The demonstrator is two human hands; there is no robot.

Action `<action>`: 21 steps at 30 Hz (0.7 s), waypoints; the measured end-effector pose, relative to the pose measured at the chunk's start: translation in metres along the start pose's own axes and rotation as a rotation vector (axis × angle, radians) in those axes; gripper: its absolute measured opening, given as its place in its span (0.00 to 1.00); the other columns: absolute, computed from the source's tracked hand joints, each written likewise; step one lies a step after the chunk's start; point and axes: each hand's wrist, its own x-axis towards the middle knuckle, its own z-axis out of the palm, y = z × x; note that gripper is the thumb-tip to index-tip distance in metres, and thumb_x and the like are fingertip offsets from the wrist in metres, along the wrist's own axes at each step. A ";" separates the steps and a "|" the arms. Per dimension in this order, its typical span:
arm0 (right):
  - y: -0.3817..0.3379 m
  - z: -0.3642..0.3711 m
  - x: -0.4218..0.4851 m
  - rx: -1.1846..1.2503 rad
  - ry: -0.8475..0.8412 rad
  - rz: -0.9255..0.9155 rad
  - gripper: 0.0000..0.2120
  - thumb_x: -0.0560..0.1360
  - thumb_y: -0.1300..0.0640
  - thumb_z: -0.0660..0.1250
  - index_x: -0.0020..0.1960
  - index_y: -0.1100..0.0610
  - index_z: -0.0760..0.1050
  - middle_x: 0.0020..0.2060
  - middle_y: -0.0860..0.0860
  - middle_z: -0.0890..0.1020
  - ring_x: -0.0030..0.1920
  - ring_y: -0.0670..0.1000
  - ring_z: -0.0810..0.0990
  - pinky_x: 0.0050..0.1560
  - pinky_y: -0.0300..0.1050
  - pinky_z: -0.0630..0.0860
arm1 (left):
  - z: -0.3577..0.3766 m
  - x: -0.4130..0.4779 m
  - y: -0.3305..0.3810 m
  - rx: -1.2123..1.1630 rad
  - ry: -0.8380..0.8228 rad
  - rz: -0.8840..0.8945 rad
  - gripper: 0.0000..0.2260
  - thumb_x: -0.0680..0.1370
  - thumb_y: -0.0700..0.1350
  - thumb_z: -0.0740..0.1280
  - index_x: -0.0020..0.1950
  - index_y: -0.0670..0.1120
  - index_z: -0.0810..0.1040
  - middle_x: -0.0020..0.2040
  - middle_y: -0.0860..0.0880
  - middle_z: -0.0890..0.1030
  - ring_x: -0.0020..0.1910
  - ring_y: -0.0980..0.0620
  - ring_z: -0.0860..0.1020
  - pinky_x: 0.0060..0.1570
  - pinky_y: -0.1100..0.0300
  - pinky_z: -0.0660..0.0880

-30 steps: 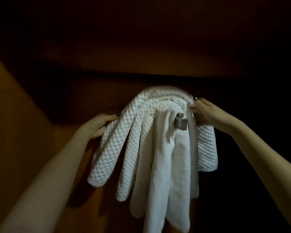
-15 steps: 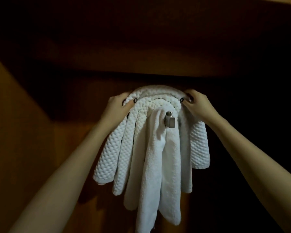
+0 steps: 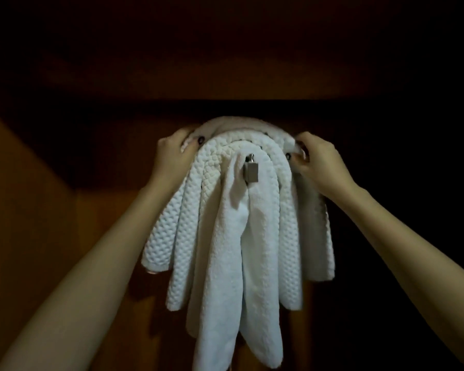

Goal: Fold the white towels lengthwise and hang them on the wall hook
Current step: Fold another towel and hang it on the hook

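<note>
Several white towels hang folded over a small metal wall hook, their ends drooping down in long strips. The outermost waffle-textured towel arches over the others at the top. My left hand grips that outer towel on its left shoulder, fingers curled over the fold. My right hand pinches the same towel's right shoulder. A smooth towel hangs in the middle, right beneath the hook's square end.
A dark wooden wall rises behind the towels. A lighter wooden panel slants along the left side. The right side is in deep shadow.
Both hands have moved inward and up onto the top shoulders of the outer towel, drawing it tighter over the hook. The towel strips hang closer together now.
</note>
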 end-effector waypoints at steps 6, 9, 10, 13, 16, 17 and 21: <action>0.030 0.015 -0.076 0.460 -0.085 0.216 0.27 0.76 0.49 0.68 0.73 0.44 0.64 0.59 0.37 0.75 0.54 0.30 0.74 0.52 0.33 0.72 | -0.017 -0.069 -0.022 -0.132 -0.082 -0.152 0.18 0.78 0.43 0.66 0.68 0.50 0.72 0.55 0.61 0.78 0.51 0.71 0.76 0.48 0.78 0.70; 0.053 0.029 -0.115 0.584 -0.233 0.352 0.26 0.76 0.52 0.70 0.71 0.44 0.66 0.59 0.39 0.77 0.59 0.39 0.77 0.53 0.41 0.76 | -0.020 -0.107 -0.038 -0.113 -0.128 -0.245 0.18 0.79 0.43 0.66 0.69 0.50 0.72 0.56 0.61 0.77 0.50 0.74 0.74 0.50 0.72 0.72; 0.058 0.034 -0.125 0.604 -0.235 0.376 0.23 0.76 0.56 0.69 0.69 0.47 0.69 0.58 0.41 0.78 0.59 0.44 0.78 0.54 0.44 0.77 | -0.021 -0.116 -0.041 -0.112 -0.120 -0.261 0.16 0.80 0.42 0.65 0.68 0.47 0.73 0.56 0.58 0.78 0.49 0.72 0.75 0.51 0.68 0.73; 0.059 0.042 -0.146 0.620 -0.068 0.419 0.19 0.77 0.63 0.65 0.65 0.48 0.74 0.52 0.38 0.81 0.58 0.43 0.79 0.53 0.39 0.75 | -0.024 -0.129 -0.048 -0.101 -0.109 -0.271 0.15 0.80 0.39 0.64 0.66 0.44 0.75 0.54 0.54 0.79 0.46 0.73 0.75 0.46 0.73 0.72; 0.043 0.040 -0.150 0.610 0.070 0.400 0.23 0.75 0.63 0.63 0.66 0.43 0.73 0.51 0.30 0.80 0.54 0.32 0.77 0.48 0.26 0.72 | -0.029 -0.144 -0.052 -0.071 -0.112 -0.242 0.15 0.80 0.38 0.63 0.68 0.43 0.74 0.52 0.61 0.77 0.47 0.78 0.74 0.45 0.80 0.69; 0.037 0.037 -0.147 0.616 0.084 0.383 0.25 0.75 0.64 0.62 0.65 0.41 0.73 0.52 0.30 0.80 0.54 0.32 0.77 0.48 0.24 0.72 | -0.029 -0.151 -0.053 -0.075 -0.120 -0.251 0.16 0.81 0.39 0.63 0.68 0.43 0.73 0.53 0.63 0.76 0.48 0.78 0.73 0.45 0.81 0.69; 0.029 0.028 -0.137 0.624 0.064 0.374 0.24 0.75 0.62 0.60 0.67 0.44 0.73 0.55 0.34 0.80 0.57 0.34 0.78 0.53 0.26 0.73 | -0.013 -0.179 -0.040 -0.172 -0.143 -0.369 0.15 0.82 0.41 0.61 0.69 0.45 0.71 0.55 0.62 0.77 0.51 0.75 0.75 0.51 0.73 0.74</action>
